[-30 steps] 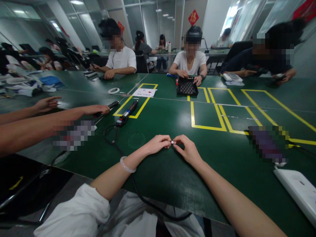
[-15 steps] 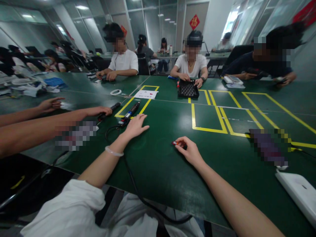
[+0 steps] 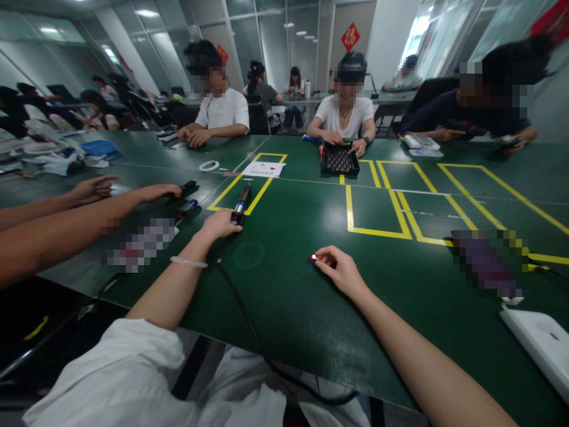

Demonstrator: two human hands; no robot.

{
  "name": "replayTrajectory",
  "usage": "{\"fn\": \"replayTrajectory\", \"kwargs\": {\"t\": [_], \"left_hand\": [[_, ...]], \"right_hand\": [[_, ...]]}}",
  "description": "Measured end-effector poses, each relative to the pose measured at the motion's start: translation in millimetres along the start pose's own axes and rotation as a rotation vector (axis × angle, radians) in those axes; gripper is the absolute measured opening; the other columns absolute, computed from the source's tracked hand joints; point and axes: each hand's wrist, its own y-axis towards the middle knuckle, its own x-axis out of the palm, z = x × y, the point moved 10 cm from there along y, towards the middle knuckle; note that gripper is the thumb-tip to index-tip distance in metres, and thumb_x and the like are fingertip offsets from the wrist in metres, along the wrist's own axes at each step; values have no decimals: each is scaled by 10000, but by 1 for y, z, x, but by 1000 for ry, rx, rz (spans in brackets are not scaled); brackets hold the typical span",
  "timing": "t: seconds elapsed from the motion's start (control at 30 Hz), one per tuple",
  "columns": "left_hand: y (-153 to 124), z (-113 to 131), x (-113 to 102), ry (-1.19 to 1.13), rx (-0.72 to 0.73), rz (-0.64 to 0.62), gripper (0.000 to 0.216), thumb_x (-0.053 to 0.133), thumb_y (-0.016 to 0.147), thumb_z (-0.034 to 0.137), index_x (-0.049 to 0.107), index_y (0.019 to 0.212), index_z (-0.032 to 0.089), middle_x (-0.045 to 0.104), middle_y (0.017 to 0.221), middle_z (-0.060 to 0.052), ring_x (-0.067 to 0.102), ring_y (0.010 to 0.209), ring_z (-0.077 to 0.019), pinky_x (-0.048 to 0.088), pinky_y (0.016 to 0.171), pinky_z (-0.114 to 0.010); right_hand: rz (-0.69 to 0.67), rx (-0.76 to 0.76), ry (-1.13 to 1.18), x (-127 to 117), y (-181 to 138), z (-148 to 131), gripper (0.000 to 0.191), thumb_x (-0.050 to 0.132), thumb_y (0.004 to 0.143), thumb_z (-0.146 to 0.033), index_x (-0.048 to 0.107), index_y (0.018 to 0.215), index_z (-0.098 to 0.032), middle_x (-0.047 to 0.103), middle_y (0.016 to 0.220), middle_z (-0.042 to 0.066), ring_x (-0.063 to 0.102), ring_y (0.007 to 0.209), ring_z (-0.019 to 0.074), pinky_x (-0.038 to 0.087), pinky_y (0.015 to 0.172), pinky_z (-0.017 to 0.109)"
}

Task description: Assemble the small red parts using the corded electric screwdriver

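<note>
My right hand (image 3: 340,270) rests on the green table (image 3: 311,308) and pinches a small red and silver part (image 3: 314,258) at its fingertips. My left hand (image 3: 219,225), with a pale bangle on the wrist, is stretched forward and closed round the cord end of a black electric screwdriver (image 3: 240,203). The tool lies pointing away from me across a yellow tape line. Its black cord (image 3: 249,323) runs back over the table towards my lap.
A co-worker's arms (image 3: 89,207) reach in from the left beside a second black tool (image 3: 186,187). Across the table a person handles a black tray (image 3: 339,159). Yellow tape boxes (image 3: 377,204), a white paper (image 3: 263,169), a tape ring (image 3: 208,166) and a white power strip (image 3: 540,344) lie around.
My left hand left the small part, reached forward left and closed on the screwdriver, which has swung to point away. My right hand kept the part and stayed put.
</note>
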Motion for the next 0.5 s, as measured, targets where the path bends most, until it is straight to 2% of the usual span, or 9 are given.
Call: {"fn": "replayTrajectory", "kwargs": {"t": [0.13, 0.37, 0.5], "left_hand": [[-28, 47, -4, 12, 10, 37, 619, 606, 750, 548, 539, 1211, 140, 573, 1206, -173, 623, 1005, -320, 497, 795, -370], [-86, 154, -12, 4, 213, 95, 544, 565, 793, 514, 527, 1178, 131, 536, 1156, -152, 614, 987, -296, 491, 796, -362], [-115, 205, -15, -8, 339, 151, 497, 570, 803, 488, 532, 1135, 119, 540, 1107, -152, 609, 964, -301, 476, 810, -387]], "right_hand": [[13, -43, -10, -1, 0, -5, 112, 611, 851, -240, 643, 945, -188, 641, 862, 30, 597, 732, 147, 466, 657, 275], [39, -25, 16, -2, 0, 0, 137, 601, 848, -225, 604, 979, -182, 625, 828, 22, 573, 696, 141, 463, 648, 273], [63, -37, 8, -6, 1, 2, 134, 594, 845, -217, 573, 974, -190, 610, 824, 13, 571, 694, 143, 459, 645, 271]]}}
